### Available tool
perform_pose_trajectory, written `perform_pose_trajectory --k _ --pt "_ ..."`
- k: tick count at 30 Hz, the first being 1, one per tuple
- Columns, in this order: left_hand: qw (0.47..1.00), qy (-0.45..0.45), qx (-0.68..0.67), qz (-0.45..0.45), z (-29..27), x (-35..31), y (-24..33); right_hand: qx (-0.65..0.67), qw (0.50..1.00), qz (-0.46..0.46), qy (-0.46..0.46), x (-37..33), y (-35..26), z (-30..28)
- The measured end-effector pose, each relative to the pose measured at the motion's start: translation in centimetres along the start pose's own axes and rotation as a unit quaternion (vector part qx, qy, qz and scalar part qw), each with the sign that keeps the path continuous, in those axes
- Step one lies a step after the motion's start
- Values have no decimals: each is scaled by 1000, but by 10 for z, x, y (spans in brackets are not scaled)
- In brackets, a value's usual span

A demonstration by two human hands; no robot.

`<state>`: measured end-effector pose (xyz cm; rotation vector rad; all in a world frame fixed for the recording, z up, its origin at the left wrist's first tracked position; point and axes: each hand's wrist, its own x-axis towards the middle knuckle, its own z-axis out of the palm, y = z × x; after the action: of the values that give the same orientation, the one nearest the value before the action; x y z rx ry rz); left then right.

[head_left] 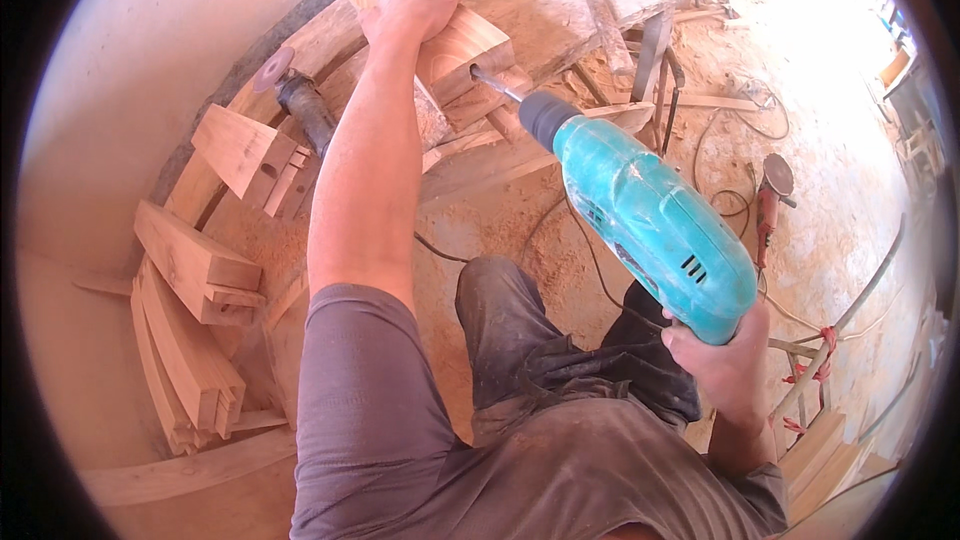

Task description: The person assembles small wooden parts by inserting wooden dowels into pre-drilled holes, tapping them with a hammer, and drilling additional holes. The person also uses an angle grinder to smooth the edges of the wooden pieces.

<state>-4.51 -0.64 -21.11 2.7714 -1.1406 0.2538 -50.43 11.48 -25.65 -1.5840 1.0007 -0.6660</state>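
My left hand point(414, 14) presses down over a pale wooden block point(468, 44) on the workbench point(525, 2), its fingers gripping the far side. In my right hand point(735, 365) is a teal power drill point(650, 215), held by its rear handle. The drill's bit point(500, 86) points left and away from me, and its tip meets a dark hole in the block's near end face. How deep the tip sits is hidden. The drill's trigger is out of sight beneath the body.
A hammer point(597, 15) lies on the bench to the right. Left of my arm are an angle grinder point(305, 105), a notched block point(240, 155) and stacked timber point(190, 355). Another grinder point(770, 205) and loose cables point(700, 155) lie on the sawdust-covered floor.
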Motion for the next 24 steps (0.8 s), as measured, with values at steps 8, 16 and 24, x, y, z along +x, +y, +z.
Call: perform_pose_trajectory --k 8,16,24 --pt "1000 -17 -17 1 -7 -6 3 27 999 -27 -5 2 4 17" --pt "1000 -10 -18 3 0 -2 5 28 998 -59 -23 17 61 44" --pt "1000 4 -2 7 1 0 2 15 995 -92 -20 28 90 53"
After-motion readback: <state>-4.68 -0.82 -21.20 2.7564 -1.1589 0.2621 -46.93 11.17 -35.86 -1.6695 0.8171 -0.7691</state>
